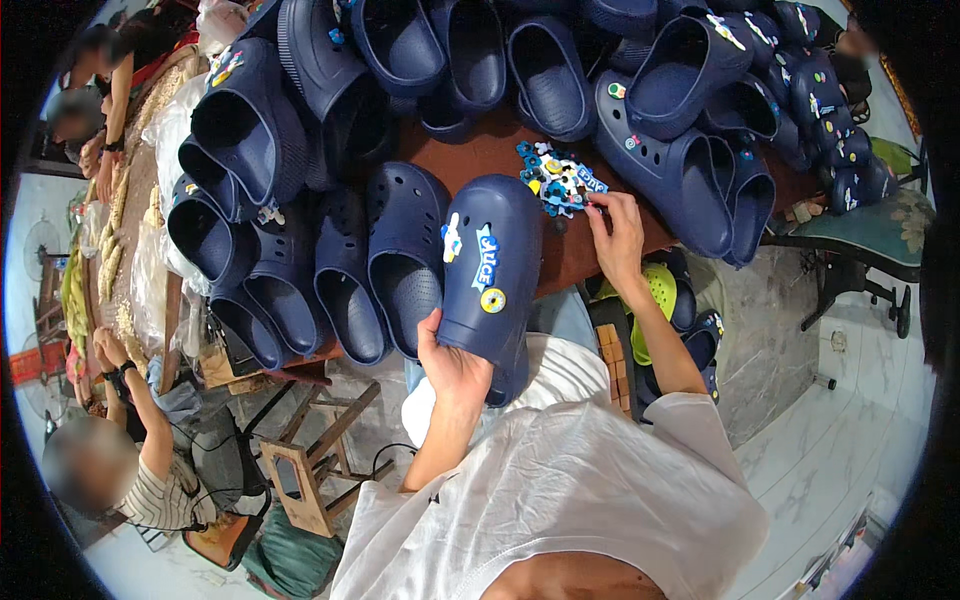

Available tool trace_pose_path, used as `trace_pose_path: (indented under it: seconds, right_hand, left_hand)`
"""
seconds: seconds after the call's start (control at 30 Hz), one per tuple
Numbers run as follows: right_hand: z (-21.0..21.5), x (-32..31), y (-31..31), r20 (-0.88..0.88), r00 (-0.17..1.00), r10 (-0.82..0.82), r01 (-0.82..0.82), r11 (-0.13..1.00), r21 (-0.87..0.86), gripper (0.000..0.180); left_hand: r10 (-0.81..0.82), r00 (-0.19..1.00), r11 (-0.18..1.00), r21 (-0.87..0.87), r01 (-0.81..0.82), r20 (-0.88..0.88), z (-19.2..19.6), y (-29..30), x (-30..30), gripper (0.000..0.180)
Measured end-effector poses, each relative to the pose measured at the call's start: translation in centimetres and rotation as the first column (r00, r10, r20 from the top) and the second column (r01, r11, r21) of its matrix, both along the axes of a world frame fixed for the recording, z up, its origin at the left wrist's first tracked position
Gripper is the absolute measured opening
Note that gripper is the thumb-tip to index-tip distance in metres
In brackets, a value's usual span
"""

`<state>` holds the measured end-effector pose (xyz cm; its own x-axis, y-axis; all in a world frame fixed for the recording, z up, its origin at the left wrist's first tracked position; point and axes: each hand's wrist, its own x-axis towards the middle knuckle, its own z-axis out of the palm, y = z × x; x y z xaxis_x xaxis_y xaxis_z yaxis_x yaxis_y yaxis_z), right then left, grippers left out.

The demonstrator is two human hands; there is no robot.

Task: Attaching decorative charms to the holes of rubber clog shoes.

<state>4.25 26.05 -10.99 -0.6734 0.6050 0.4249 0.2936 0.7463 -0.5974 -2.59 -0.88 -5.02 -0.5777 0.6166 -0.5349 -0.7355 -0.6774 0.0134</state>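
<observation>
Holding the navy clog point(515, 240) by its near end over the near edge of the counter point(475, 150), the left hand point(458, 372) has its grip closed, apparently to present the attached charms point(486, 256) upward; the right hand point(619, 242) touches the charm pile point(553, 182), pinch indeterminate.

The desk point(478, 155) has a brown top. Lots of dark blue clogs point(548, 85) lie on it, at the back, left and right, some piled on others. A little heap of small, colourful charms point(560, 182) sits between them
</observation>
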Motion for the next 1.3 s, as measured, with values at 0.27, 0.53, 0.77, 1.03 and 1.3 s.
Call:
trace_pose_path:
  seconds: [0.27,0.53,0.77,1.03,1.3]
  right_hand:
    - [0.8,-0.2,-2.6,0.085,0.986,0.141,-0.151,0.980,0.130,0.035]
    - [0.0,-6.4,-2.6,0.152,0.941,0.303,-0.335,0.901,0.275,0.044]
    - [-0.5,-7.1,-0.9,0.149,0.949,0.279,-0.311,0.907,0.282,0.023]
    - [1.8,-5.8,0.4,-0.132,0.961,0.243,-0.246,0.969,-0.014,0.018]
    - [3.8,-3.9,0.6,-0.345,0.935,0.082,-0.300,0.703,-0.645,0.017]
  left_hand:
    - [-0.036,0.999,0.999,0.041,0.034,0.038,0.2,-0.7,-0.1,0.057]
    - [-0.023,0.999,0.999,-0.044,0.025,0.040,0.3,-0.2,0.0,0.057]
    - [-0.016,1.000,1.000,0.026,0.016,0.017,0.6,-0.1,0.1,0.055]
    - [-0.026,0.999,0.991,-0.130,0.022,-0.033,0.9,0.9,0.5,0.055]
    - [-0.155,0.965,0.939,-0.334,0.077,-0.212,0.1,4.6,2.8,0.054]
